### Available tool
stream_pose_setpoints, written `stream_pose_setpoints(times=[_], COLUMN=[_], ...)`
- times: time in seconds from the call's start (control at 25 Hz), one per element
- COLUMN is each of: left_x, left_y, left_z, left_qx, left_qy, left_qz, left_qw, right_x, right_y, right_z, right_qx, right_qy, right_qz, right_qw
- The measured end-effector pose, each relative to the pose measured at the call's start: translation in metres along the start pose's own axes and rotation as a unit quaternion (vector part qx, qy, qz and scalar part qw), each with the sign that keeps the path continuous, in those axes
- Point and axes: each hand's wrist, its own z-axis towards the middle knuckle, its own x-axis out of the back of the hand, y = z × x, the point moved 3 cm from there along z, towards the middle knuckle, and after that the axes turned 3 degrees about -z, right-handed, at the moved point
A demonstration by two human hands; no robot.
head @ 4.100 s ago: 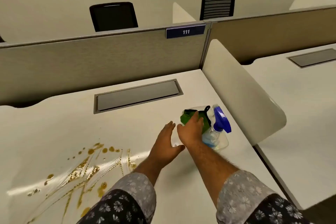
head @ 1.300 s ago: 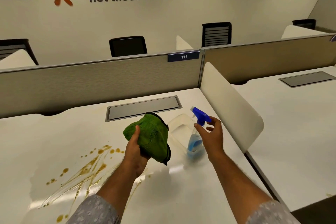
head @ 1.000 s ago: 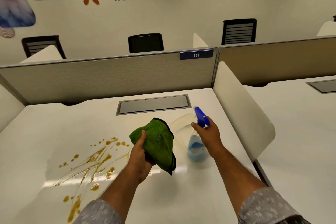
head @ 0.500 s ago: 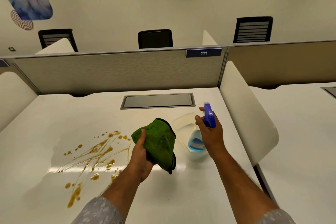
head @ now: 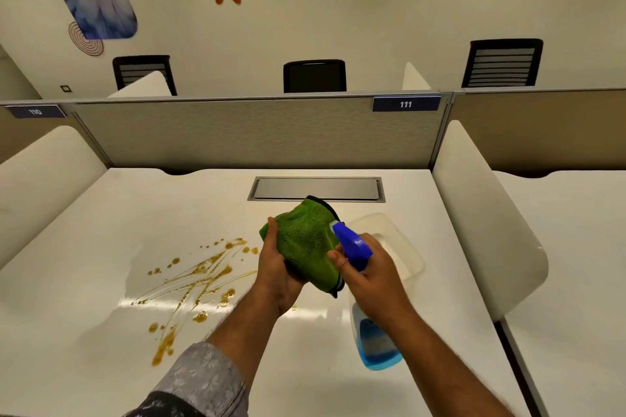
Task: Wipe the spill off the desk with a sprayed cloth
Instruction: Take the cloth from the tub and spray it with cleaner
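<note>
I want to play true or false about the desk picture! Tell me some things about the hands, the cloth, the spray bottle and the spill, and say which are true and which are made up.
1. The left hand holds a green cloth up off the desk. True.
2. The right hand holds a red spray bottle. False: the spray bottle has a blue trigger head and blue liquid at the bottom.
3. The nozzle points toward the cloth. True.
4. The brown spill has been wiped away. False: the splatters and streaks are on the desk, left of the hands.
5. The clear plastic container sits on the spill. False: it sits to the right, behind the right hand, apart from the spill.
</note>
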Motion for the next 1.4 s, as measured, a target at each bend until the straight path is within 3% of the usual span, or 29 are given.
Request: stream_pose_setpoints(times=[0.72, 1.04, 1.4], left_x=[-0.003, -0.005, 0.001], left_y=[-0.004, -0.017, -0.036], left_z=[-0.012, -0.021, -0.029], left_qx=[-0.001, 0.011, 0.025], left_qy=[-0.007, -0.013, -0.02], left_qz=[-0.068, -0.068, -0.056], left_qw=[0.998, 0.998, 0.998], right_x=[0.005, 0.044, 0.052], right_y=[0.034, 0.052, 0.081], right_z=[-0.042, -0.049, -0.064], right_qx=[-0.061, -0.106, -0.133], right_qy=[-0.006, 0.103, 0.118], right_qz=[-0.043, 0.044, 0.061], right_qw=[0.997, 0.988, 0.982])
